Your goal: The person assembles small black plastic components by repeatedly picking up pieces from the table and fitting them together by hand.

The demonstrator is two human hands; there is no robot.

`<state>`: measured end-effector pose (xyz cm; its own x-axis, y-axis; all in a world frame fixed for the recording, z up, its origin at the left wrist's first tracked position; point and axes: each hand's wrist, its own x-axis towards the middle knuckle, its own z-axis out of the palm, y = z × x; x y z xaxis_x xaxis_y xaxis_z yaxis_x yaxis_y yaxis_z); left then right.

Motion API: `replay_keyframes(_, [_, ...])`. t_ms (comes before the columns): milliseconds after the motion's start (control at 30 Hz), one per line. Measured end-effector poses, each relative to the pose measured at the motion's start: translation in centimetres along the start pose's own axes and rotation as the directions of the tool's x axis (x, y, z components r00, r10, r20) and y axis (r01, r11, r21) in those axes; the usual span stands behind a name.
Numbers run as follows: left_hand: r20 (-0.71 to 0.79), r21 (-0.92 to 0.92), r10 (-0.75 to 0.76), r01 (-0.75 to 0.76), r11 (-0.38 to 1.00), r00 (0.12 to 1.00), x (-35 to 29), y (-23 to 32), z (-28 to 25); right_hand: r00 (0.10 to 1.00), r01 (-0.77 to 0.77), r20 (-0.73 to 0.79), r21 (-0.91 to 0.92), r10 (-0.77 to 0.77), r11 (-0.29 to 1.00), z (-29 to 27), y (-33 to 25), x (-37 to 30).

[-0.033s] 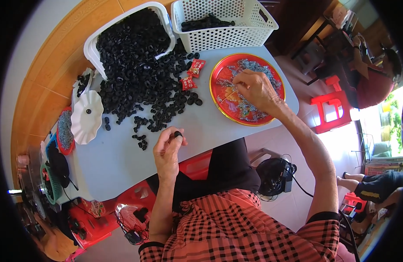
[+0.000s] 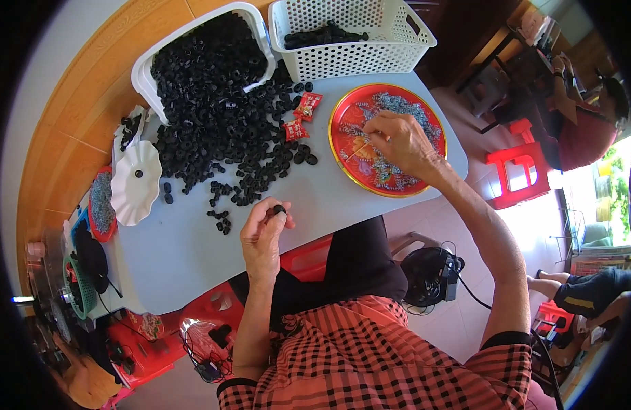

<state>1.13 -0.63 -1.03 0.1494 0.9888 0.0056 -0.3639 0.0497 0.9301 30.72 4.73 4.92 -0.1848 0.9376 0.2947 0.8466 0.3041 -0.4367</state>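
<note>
My left hand [image 2: 262, 239] is closed near the table's front edge, pinching a small round black part [image 2: 279, 210] between thumb and fingers. Over the round red tray [image 2: 337, 130] with a gold rim, my right hand [image 2: 401, 142] is closed in a pinch. A thin pale stick [image 2: 356, 151] sticks out from its fingertips toward the left. Many small silvery, spring-like metal pieces [image 2: 397, 104] lie scattered over the tray. Left of the tray spreads a large heap of small black round parts [image 2: 220, 130], spilling from a white bin [image 2: 143, 83] lying tipped toward me.
A white perforated basket [image 2: 350, 67] with black pieces stands at the back. Two red wrapped packets [image 2: 307, 106] lie beside the heap. On the left are a white wavy-edged dish [image 2: 134, 188] and a red dish of metal pieces [image 2: 102, 205]. Another person [image 2: 585, 137] sits at far right.
</note>
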Motion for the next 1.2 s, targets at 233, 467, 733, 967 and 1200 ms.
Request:
replay_keyframes(233, [0.030, 0.002, -0.002, 0.002, 1.000, 1.000, -0.1, 0.4, 0.3, 0.979, 0.090, 0.184, 0.006, -0.089, 0.996, 0.3, -2.4, -1.1])
replay_keyframes(467, [0.068, 0.055, 0.001, -0.005, 0.998, 0.998, -0.1, 0.5, 0.4, 0.965, 0.091, 0.248, -0.025, -0.082, 0.996, 0.0, -2.2, -1.5])
replay_keyframes(733, [0.053, 0.126, -0.054, 0.047, 0.991, 0.997, -0.4, 1.3, 0.6, 0.969, 0.149, 0.228, -0.209, -0.100, 0.967, 0.9, -2.8, -1.4])
replay_keyframes(967, [0.074, 0.015, -0.059, 0.058, 0.998, 0.996, -0.7, 1.0, 0.4, 0.994, -0.096, 0.076, 0.347, 0.074, 0.933, 1.1, -7.9, -0.4])
replay_keyframes(1200, [0.049, -0.033, -0.058, 0.060, 0.998, 0.997, -1.4, 1.5, -0.8, 0.943, -0.257, 0.333, 0.719, 0.004, 0.646, 5.7, -12.5, 0.5])
